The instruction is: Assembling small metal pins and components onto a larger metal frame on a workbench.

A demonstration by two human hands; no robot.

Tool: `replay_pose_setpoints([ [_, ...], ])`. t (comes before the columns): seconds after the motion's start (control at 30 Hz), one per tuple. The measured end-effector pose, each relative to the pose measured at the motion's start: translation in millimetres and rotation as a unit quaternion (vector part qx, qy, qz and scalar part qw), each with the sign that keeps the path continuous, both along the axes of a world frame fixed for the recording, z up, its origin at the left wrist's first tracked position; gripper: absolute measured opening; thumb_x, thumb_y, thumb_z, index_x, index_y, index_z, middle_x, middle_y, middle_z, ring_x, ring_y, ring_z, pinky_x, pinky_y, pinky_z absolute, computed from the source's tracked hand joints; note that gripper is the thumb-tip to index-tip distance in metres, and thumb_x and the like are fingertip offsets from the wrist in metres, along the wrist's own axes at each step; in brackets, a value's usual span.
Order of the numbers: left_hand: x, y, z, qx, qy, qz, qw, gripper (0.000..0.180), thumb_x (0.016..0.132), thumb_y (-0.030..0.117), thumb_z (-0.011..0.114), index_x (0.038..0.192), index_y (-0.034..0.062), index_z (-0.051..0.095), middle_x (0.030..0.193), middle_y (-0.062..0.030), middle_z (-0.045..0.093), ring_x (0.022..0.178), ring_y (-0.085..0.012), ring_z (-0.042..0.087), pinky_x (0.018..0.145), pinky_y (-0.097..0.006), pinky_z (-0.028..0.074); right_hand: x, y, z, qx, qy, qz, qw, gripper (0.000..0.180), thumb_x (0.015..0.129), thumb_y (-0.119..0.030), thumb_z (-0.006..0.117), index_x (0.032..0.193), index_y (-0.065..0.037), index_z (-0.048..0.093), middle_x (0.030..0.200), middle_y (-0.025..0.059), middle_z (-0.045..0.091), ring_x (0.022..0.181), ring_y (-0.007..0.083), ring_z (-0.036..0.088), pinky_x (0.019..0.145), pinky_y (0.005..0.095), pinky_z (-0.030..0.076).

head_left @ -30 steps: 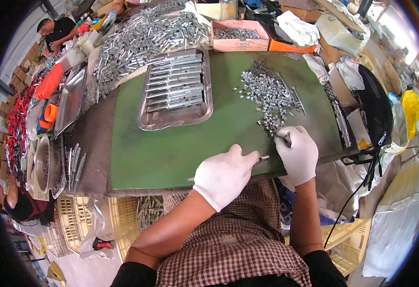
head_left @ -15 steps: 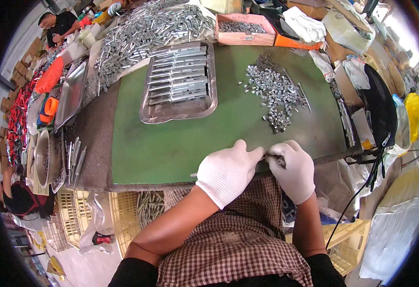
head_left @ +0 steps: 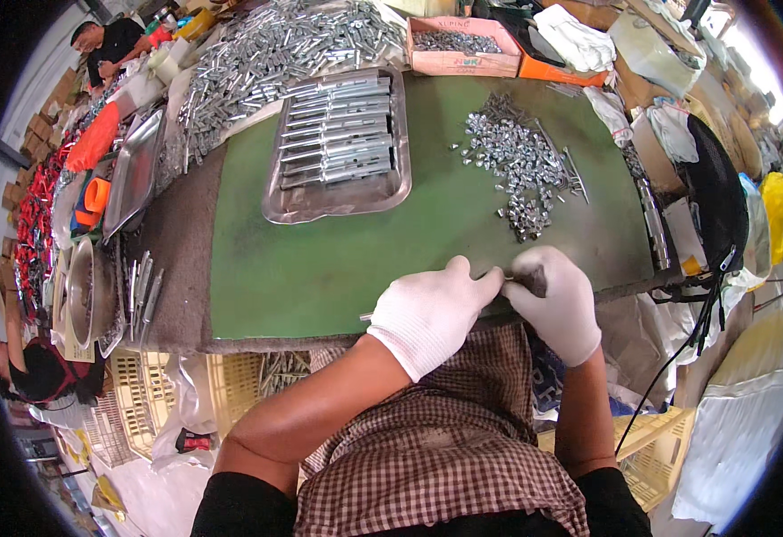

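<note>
My left hand [head_left: 432,315], in a white glove, is closed around a thin metal rod [head_left: 366,317], whose end sticks out beside the wrist. Most of the rod is hidden in the palm. My right hand [head_left: 560,309], also gloved and with dark-stained fingers, pinches at the left fingertips, over the near edge of the green mat [head_left: 320,277]. What it grips there is too small and covered to make out. Beyond the hands lies a pile of small shiny metal pieces [head_left: 521,170] with a few long pins [head_left: 575,174]. A metal tray [head_left: 320,211] holds a row of slim metal tubes with thin rods [head_left: 342,134].
A large heap of metal parts [head_left: 257,67] spreads at the back left. A pink box [head_left: 463,61] of small pieces stands at the back. Left are a metal bowl [head_left: 87,291], loose metal tubes [head_left: 145,295] and another tray [head_left: 134,174]. Another person [head_left: 110,45] sits far left.
My right hand has shifted slightly right and rolled, its fingers now curled more over at the left fingertips. The left hand keeps its hold on the rod. The view has tilted a little.
</note>
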State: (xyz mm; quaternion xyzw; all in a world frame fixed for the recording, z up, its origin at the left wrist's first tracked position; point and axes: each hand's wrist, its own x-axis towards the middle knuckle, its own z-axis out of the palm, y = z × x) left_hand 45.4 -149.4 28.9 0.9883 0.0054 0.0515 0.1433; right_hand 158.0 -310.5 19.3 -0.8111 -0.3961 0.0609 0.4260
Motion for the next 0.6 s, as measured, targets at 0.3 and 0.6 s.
replay_pose_setpoints([
  [0.3,1,-3,-2,0.023,-0.017,0.0,1.0,0.027,0.088,0.018,0.059,0.115,0.02,0.063,0.077,-0.0092,0.053,0.055,-0.0256,0.061,0.046,-0.039,0.049,2,38,-9,0.526,0.502,0.014,0.686,0.051,0.102,-0.044,0.034,0.068,-0.007,0.043,0.054,-0.0019,0.028,0.043,0.01,0.022,0.041,0.0289,0.017],
  [0.6,15,-10,9,0.028,0.03,-0.019,0.999,0.012,0.087,0.015,0.058,0.095,0.0067,0.06,0.077,-0.0111,0.055,0.057,-0.0277,0.064,0.05,-0.041,0.053,-8,42,-19,0.497,0.339,-0.024,0.798,0.058,0.101,-0.042,0.039,0.056,-0.006,0.038,0.051,0.003,0.032,0.044,0.0135,0.026,0.043,0.0306,0.018],
])
